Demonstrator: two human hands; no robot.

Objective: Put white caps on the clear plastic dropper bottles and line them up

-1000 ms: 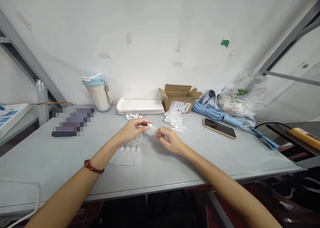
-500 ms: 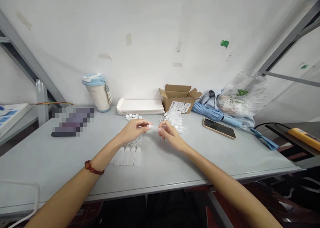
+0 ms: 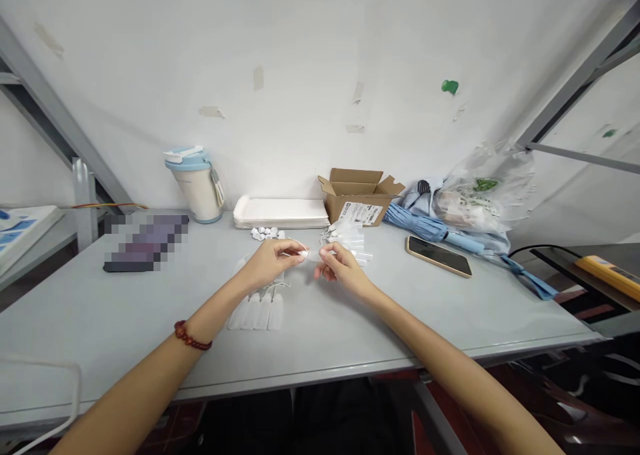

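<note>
My left hand (image 3: 270, 263) and my right hand (image 3: 341, 268) meet above the middle of the grey table (image 3: 450, 308), both pinched on one small clear plastic bottle (image 3: 313, 256) held level between them. My left fingers grip its white capped end, my right fingers its body. Below my left hand lies a row of several similar clear bottles (image 3: 257, 312) side by side. A loose heap of more bottles (image 3: 347, 240) sits just beyond my right hand, and small white caps (image 3: 267, 232) lie beyond my left.
Along the wall stand a blue-lidded jug (image 3: 196, 184), a stack of white trays (image 3: 279, 212) and an open cardboard box (image 3: 359, 194). A phone (image 3: 439, 255), a blue umbrella (image 3: 440, 229) and a plastic bag (image 3: 483, 192) lie to the right. A blurred dark item (image 3: 145, 242) is on the left.
The bottle was tilted between my hands; now it lies level. Both hands have drifted slightly away from me, and my fingers have closed in on its ends.
</note>
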